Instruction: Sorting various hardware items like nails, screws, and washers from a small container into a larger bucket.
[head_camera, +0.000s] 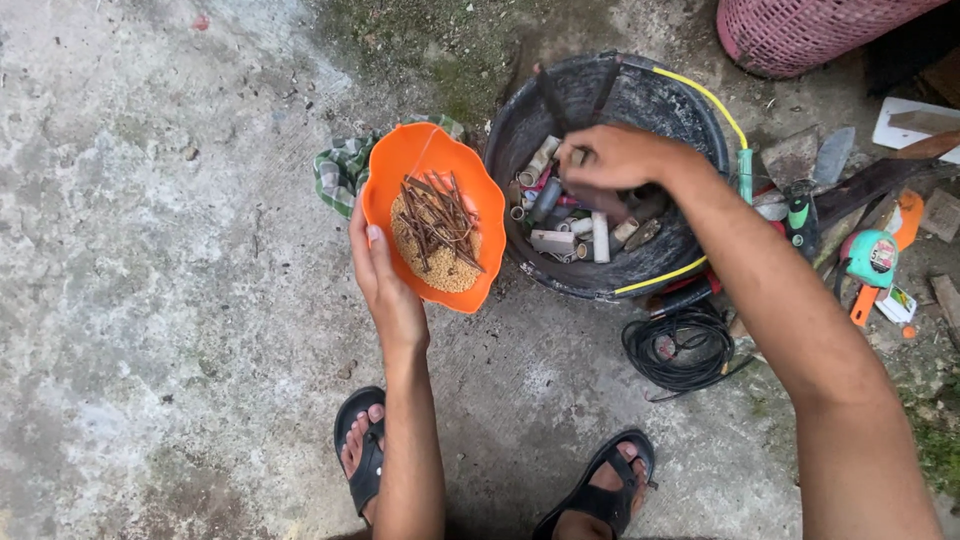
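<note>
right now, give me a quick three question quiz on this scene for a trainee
1. True or false: the left hand holds the orange bowl by its rim.
2. What lies in that bowl? A) rusty nails B) coins C) keys
3. Which container is the right hand reaching into?

Key: 1 true; 2 A; 3 the black bucket, which holds short pipe offcuts.

My left hand (385, 285) holds an orange bowl (435, 215) of rusty nails (435, 220); my right hand (615, 158) reaches into the black bucket (610, 170) of pipe offcuts (570, 225).
</note>
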